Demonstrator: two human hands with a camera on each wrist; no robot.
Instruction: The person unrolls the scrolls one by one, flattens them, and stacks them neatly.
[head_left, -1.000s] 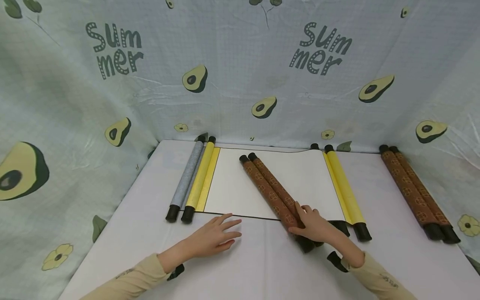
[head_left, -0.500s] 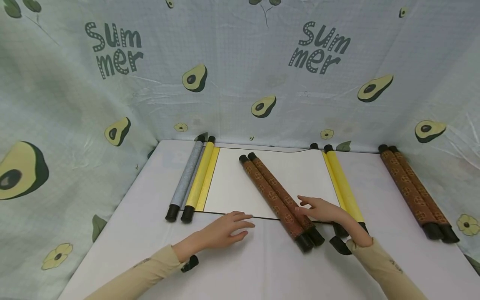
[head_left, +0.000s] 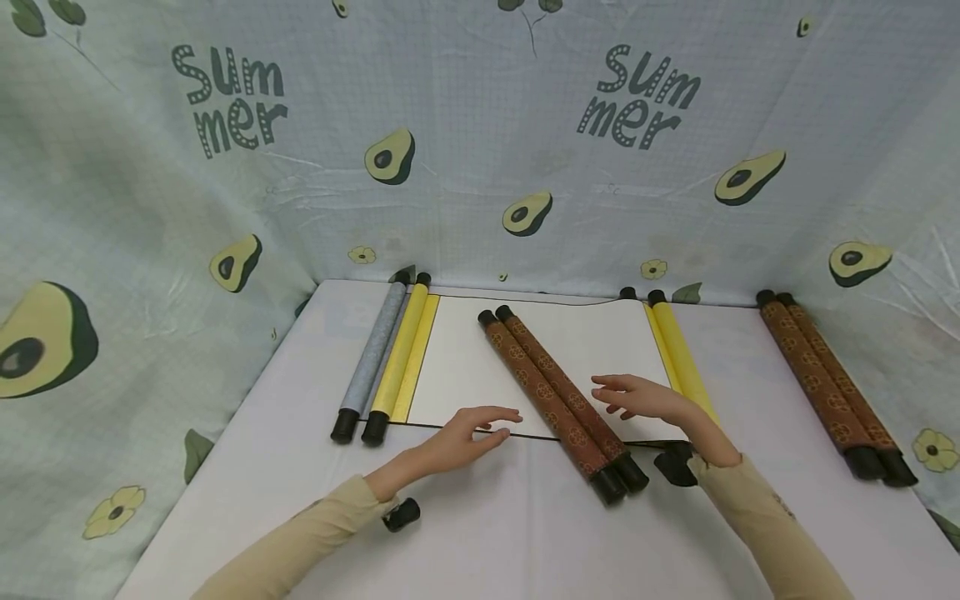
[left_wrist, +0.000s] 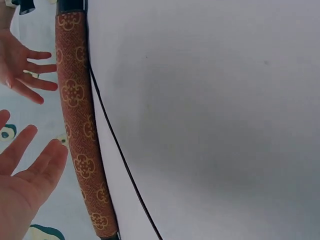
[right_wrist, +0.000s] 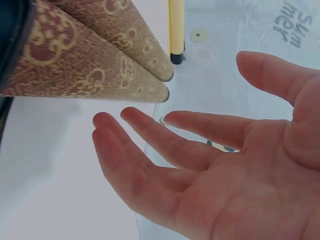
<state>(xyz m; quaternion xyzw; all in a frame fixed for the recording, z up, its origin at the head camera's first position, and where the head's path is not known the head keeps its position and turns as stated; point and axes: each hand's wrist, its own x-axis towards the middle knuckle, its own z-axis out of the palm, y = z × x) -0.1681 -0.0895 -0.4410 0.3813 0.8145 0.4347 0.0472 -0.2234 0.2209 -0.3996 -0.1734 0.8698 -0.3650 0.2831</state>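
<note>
A brown patterned scroll, its two rollers (head_left: 551, 400) side by side and black-capped, lies slantwise over the white middle of an unrolled scroll (head_left: 465, 358). To its left, my left hand (head_left: 465, 437) hovers with relaxed fingers and holds nothing. My right hand (head_left: 637, 396) is just right of the brown rollers, fingers loosely extended and nothing in them. In the right wrist view the palm and fingers (right_wrist: 150, 165) show apart from the brown scroll (right_wrist: 90, 62). The left wrist view shows the brown scroll (left_wrist: 80, 115) beyond the left hand (left_wrist: 30, 180).
Yellow rollers edge the unrolled scroll at left (head_left: 401, 358) and right (head_left: 682, 350). A grey-blue roller (head_left: 375, 346) lies beside the left one. Another brown scroll (head_left: 821, 375) lies at the far right. A printed cloth (head_left: 465, 108) hangs behind the white table (head_left: 480, 542).
My right hand has let go of the brown scroll's near end and moved up and to the right. My left hand has moved right, closer to the scroll, which stays nearly in place.
</note>
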